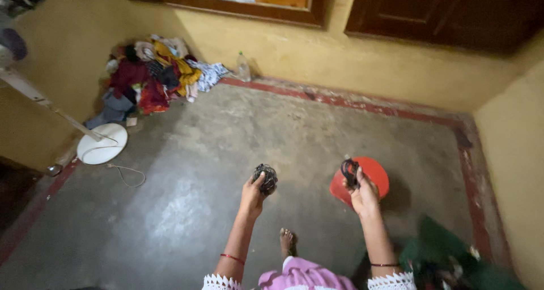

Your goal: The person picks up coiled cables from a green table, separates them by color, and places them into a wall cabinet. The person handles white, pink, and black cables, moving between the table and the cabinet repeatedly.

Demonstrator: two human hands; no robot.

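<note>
1. I see the left hand (252, 195) raised over the floor (226, 154), fingers clenched round a dark ball (265, 178) that looks like coiled cord or wire; what it is made of I cannot tell.
2. The right hand (364, 196) is raised level with it, grasping a black loop (349, 172), perhaps a cord or strap. The loop stands up above the fingers.
3. The two hands are well apart and the two dark items do not touch.
4. Directly behind the right hand, a red stool (371, 174) stands on the floor; the loop shows against its round top.
5. Between the forearms, one bare foot (288, 242) rests on the concrete, above a pink garment (297, 277) with white lace cuffs.
6. At lower right lies green cloth (447, 250), near the right forearm.
7. In the far left corner, I note a pile of clothes (153, 77) against the yellow wall (362, 57), with a clear plastic bottle (243, 68) just beside it.
8. Further left, a white round fan base (102, 144) sits on the floor with its pole leaning up to the left and a thin cable (127, 176) trailing from it.
</note>
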